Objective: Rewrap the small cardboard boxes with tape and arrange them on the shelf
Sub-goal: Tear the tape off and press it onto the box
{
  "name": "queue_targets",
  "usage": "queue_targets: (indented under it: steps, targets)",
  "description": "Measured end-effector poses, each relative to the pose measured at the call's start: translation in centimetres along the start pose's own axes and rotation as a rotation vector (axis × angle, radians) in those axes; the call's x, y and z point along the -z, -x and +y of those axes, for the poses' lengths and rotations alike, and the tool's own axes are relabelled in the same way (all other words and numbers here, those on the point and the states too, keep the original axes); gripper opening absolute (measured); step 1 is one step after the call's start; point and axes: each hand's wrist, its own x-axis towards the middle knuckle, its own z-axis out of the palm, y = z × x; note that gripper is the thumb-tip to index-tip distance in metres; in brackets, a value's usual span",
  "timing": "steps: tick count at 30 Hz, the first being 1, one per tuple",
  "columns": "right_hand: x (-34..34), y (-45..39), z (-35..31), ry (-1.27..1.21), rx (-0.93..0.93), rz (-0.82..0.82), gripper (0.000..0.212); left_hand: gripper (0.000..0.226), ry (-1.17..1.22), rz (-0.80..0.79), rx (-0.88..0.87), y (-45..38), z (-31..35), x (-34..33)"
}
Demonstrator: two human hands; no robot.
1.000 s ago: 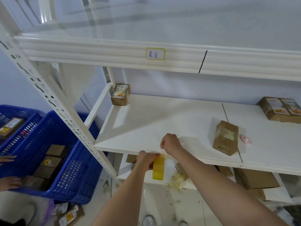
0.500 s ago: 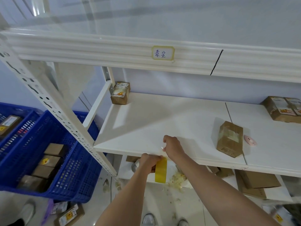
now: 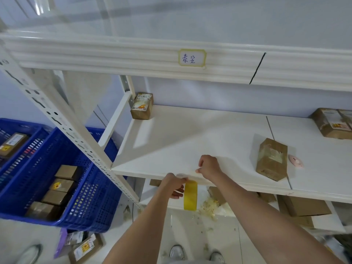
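Left hand (image 3: 174, 185): fingers curled round a roll of yellow tape (image 3: 190, 195), held just below the front edge of the shelf board (image 3: 190, 134); most of the roll is hidden behind the hand.
Right hand (image 3: 209, 166): fingertips pinched at the board's front edge, seemingly on the tape's free end, though the clear strip is too faint to confirm.

Step in hand, as judged: drawing out a length of tape. Done well, the strip stays taut and flat between the hands, clear of the board, and is taken long enough to wrap a box.

Task items, placed from the board:
- small cardboard box (image 3: 272, 159), upright toward the right front, old tape on its face, well apart from both hands
- labelled box (image 3: 142, 106), back left corner
- boxes (image 3: 333, 122), back right, partly out of frame
- pink disc (image 3: 295, 161), just beside the upright box

Containers:
- blue crate (image 3: 91, 180), left of the board at floor level, holding a row of brown boxes (image 3: 57, 193)
- second blue crate (image 3: 21, 128), further left, one labelled box visible
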Motion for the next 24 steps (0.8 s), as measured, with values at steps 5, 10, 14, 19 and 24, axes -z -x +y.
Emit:
queue_targets:
  steps: [5, 10, 14, 19, 24]
  targets:
    - [1.8, 0.6, 1.0, -0.026, -0.017, 0.102, 0.009, 0.030, -0.173, 0.216, -0.223, 0.3, 0.9, 1.6]
    - [5.0, 1.5, 3.0, -0.010, -0.089, 0.247, 0.013, 0.023, -0.182, 0.289, -0.360, 1.2, 4.5, 0.0]
    - [9.2, 2.3, 5.9, 0.013, -0.159, 0.462, 0.019, 0.018, -0.119, 0.212, -0.461, 2.4, 8.5, -4.2]
    - [14.0, 2.7, 12.1, 0.058, -0.399, 0.529, 0.052, 0.014, 0.069, -0.041, -0.467, 3.7, 13.1, -11.0]
    - [16.8, 2.3, 16.1, -0.068, -0.487, 0.390, 0.069, 0.010, 0.166, -0.115, -0.440, 3.6, 16.5, -16.5]
